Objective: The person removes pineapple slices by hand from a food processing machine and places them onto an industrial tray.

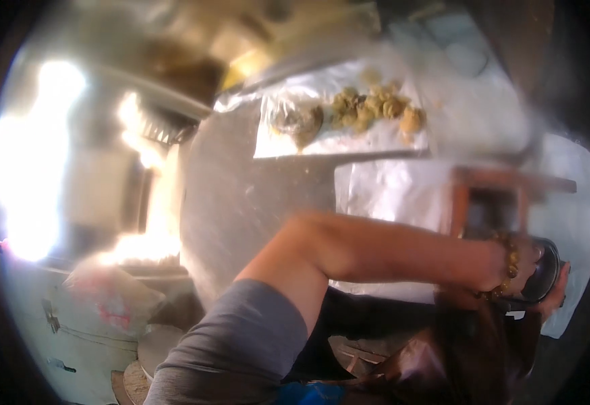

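Note:
A dark round bowl (546, 270) with a shiny rim is at the right side of the view. My left hand (525, 265), with a beaded bracelet at its wrist, reaches across to the bowl's near side; its fingers are mostly hidden and blurred there. Against the bowl's outer right edge, my right hand (555, 297) grips with its fingers up along the side. What the bowl contains cannot be made out. Just beyond my left wrist stands a reddish-brown wooden frame (460, 202) with a dark opening, blurred.
Lumpy yellow-brown pieces (376, 106) lie on a white sheet (349, 143) at the table's far side, beside a clear plastic-wrapped bundle (297, 121). Another white sheet (382, 192) covers the nearer part of the grey table (231, 182). A plastic bag (113, 290) sits at the left.

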`<state>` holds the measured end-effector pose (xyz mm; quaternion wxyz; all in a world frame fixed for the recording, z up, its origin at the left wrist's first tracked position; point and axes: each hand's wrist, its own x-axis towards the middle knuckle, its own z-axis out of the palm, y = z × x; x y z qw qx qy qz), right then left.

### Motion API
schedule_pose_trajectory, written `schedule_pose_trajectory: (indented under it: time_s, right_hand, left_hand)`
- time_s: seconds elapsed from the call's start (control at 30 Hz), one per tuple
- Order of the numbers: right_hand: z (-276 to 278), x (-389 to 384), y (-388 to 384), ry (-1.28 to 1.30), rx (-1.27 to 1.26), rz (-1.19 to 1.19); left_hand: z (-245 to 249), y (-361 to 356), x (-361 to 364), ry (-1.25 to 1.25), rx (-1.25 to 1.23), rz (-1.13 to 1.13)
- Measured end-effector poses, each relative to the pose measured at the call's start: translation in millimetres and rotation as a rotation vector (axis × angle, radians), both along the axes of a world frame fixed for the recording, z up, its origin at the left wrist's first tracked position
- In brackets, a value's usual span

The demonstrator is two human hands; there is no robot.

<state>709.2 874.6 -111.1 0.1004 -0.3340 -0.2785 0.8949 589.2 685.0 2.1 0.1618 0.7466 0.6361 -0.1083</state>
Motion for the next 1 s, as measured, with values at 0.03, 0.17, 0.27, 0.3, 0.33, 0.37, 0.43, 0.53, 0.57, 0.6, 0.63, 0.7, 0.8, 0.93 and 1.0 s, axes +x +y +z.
schedule_pose_trajectory:
  time_s: [0.03, 0.17, 0.27, 0.3, 0.33, 0.37, 0.43, 0.53, 0.57, 0.6, 0.63, 0.7, 0.8, 0.93, 1.0]
  right_hand:
    - [-0.7, -0.1, 3.5, 0.001, -0.026, 0.047]
    - [-11.6, 1.4, 10.4, -0.023, -0.034, 0.038]
    - [-9.4, 1.2, 5.0, 0.001, -0.053, 0.017]
    - [-6.9, -0.1, 2.5, 0.016, -0.062, 0.015]
    - [-8.1, -1.7, 0.3, -0.003, -0.045, 0.012]
    - [-10.1, -0.4, 0.6, -0.014, -0.039, 0.009]
    - [-24.5, 4.8, 9.7, 0.000, -0.033, 0.040]
    - [-34.9, 8.8, 22.7, 0.078, -0.058, 0.136]
    - [-37.5, 10.1, 25.3, 0.105, -0.071, 0.167]
    - [-36.9, 10.3, 25.8, 0.131, -0.083, 0.199]
    - [-36.4, 10.4, 25.3, 0.131, -0.078, 0.192]
    - [-32.6, 8.9, 22.5, 0.131, -0.074, 0.184]
    - [-25.2, 6.9, 16.6, 0.079, -0.072, 0.136]
    - [-43.0, 9.4, 28.3, 0.120, -0.088, 0.185]
    - [-42.4, 8.9, 27.9, 0.080, -0.088, 0.141]
  left_hand:
    - [-7.3, -1.9, 2.3, -0.002, 0.050, 0.056]
    - [-36.2, 6.0, 25.6, 0.033, 0.076, 0.137]
    - [-82.1, 19.2, 41.7, -0.028, 0.457, 0.745]
    - [-72.6, 21.7, 36.5, -0.166, 0.613, 0.738]
    - [-62.1, 21.1, 27.7, -0.283, 0.668, 0.639]
    - [-49.9, 19.9, 21.2, -0.370, 0.710, 0.551]
    - [-41.0, 22.6, 15.2, -0.453, 0.720, 0.428]
    - [-36.7, 22.3, 8.6, -0.448, 0.644, 0.325]
    - [-37.9, 22.5, 6.7, -0.424, 0.584, 0.301]
    - [-39.3, 20.8, 4.5, -0.393, 0.510, 0.279]
    - [-41.6, 17.4, 1.8, -0.348, 0.410, 0.256]
    - [-44.9, 9.2, -2.4, -0.263, 0.194, 0.212]
    - [-46.6, -0.1, -2.9, -0.200, 0.034, 0.167]
    - [-23.7, -11.3, -2.9, -0.069, 0.205, 0.121]
    - [-38.2, -3.0, 0.4, -0.087, 0.167, 0.218]
